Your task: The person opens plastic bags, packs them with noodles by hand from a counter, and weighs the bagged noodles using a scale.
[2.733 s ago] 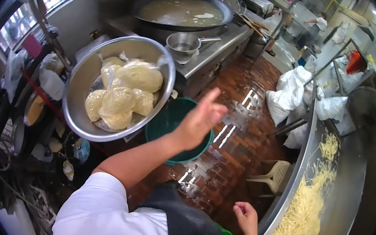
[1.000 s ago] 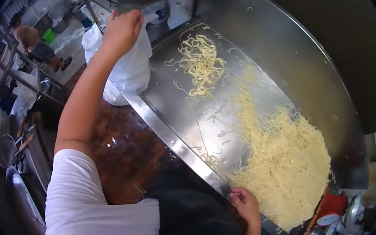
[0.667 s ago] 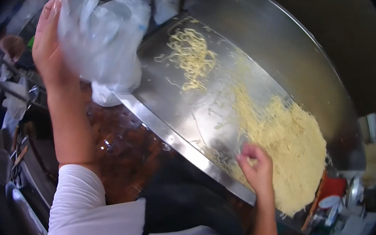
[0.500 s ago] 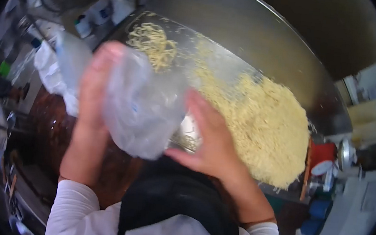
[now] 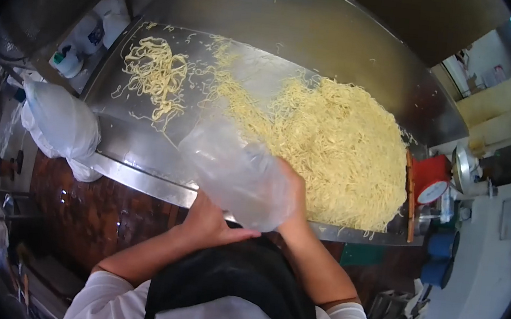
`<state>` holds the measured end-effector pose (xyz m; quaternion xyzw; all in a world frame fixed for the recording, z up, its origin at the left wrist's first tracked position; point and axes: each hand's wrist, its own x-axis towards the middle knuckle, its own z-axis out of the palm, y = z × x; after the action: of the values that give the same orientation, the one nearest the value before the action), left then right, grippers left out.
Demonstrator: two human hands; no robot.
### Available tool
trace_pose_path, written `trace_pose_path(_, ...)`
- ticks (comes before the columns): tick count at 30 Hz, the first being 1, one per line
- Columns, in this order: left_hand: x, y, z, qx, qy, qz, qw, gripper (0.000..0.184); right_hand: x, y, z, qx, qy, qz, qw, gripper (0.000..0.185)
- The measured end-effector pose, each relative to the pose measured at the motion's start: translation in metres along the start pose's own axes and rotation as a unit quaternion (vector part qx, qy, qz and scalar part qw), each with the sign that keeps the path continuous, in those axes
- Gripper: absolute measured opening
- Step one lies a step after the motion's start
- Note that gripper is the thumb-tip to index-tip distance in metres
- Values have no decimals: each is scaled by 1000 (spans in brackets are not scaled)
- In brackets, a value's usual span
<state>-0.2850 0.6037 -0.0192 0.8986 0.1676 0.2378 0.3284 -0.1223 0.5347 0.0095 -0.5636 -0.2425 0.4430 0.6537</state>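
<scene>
A translucent plastic bag [image 5: 238, 173] hangs between my two hands, over the front edge of the steel table [image 5: 135, 175]. My left hand [image 5: 205, 219] holds the bag's lower left side, its thumb stretched along the bottom. On the bag's right side is my right hand [image 5: 292, 197], its fingers partly hidden behind the plastic. Right of the bag lies a large heap of pale yellow noodles [image 5: 343, 156] on the steel surface. A smaller loose bunch of noodles [image 5: 155, 74] is spread at the table's left.
White bags [image 5: 63, 120] hang at the table's left corner. A red scale [image 5: 431, 178] and a wooden stick [image 5: 410, 197] are at the right end, with blue containers [image 5: 441, 260] below. Wet brick floor [image 5: 94, 211] shows at the lower left.
My left hand has taken a plastic bag from the white bags and brought it in front of me. My right hand has come up to its other side. The view has swung from the basin to the table.
</scene>
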Motion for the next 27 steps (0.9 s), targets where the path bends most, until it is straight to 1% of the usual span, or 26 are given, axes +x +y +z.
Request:
trace_pose_path(1,3,-1,10,11,-9,-2,1000,86,-3,1,-1,90,6,46,995,20)
trace_pose_path(2,4,-7,21,-121,19,-53,991,76,-6,4,-6,-33,5,-16,999,19)
trace_pose_path(3,6,-11,29,-250,49,-104,961,66,-6,7,-10,-155,4,-78,985,18)
trace_pose_path(4,8,-14,34,-373,78,-151,912,56,-5,7,-12,-272,2,-139,952,17)
trace_pose_path(5,12,-19,37,-423,149,-190,873,51,-5,3,-14,-230,2,-141,963,18)
trace_pose_path(7,37,-23,29,-508,283,-261,770,43,5,19,-40,-233,-9,-59,971,19)
trace_pose_path(8,43,-30,29,-508,294,-289,756,42,7,27,-53,-233,-14,-16,972,19)
trace_pose_path(10,44,-52,26,-506,317,-346,724,41,4,4,-60,-322,-89,66,940,28)
trace_pose_path(11,43,-61,20,-501,294,-337,741,42,4,-5,-65,-364,-129,104,916,34)
trace_pose_path(12,41,-71,13,-498,271,-326,757,43,4,-8,-74,-443,-133,18,887,42)
trace_pose_path(13,43,-74,8,-494,249,-315,771,44,3,-11,-86,-515,-135,-68,844,51)
trace_pose_path(14,44,-73,1,-483,205,-315,791,45,3,-15,-98,-580,-137,-153,789,61)
trace_pose_path(15,48,-61,-14,-471,162,-314,808,46,8,-18,-116,-657,-123,-58,742,79)
trace_pose_path(16,49,-47,-30,-458,122,-312,823,47,11,-18,-133,-704,-83,-56,703,81)
trace_pose_path(17,53,-27,-41,-424,85,-314,845,51,18,-10,-153,-762,-61,-38,643,86)
trace_pose_path(19,38,-29,-33,-376,59,-307,872,50,39,-2,-179,-801,-17,13,598,89)
trace_pose_path(20,30,-31,-27,-351,44,-304,885,49,52,5,-189,-806,-3,9,592,89)
trace_pose_path(22,16,-34,-17,-201,94,-287,932,49,85,13,-198,-814,24,-1,580,89)
trace_pose_path(23,8,-35,-12,-122,115,-277,946,49,103,14,-198,-805,26,2,593,84)
trace_pose_path(24,1,-36,-9,-41,132,-264,955,49,124,13,-194,-795,29,5,606,80)
trace_pose_path(25,-4,-37,-8,-27,169,-295,940,44,142,14,-192,-784,34,10,619,75)
trace_pose_path(27,-6,-31,-19,108,190,-230,948,41,172,21,-198,-777,17,-73,625,62)
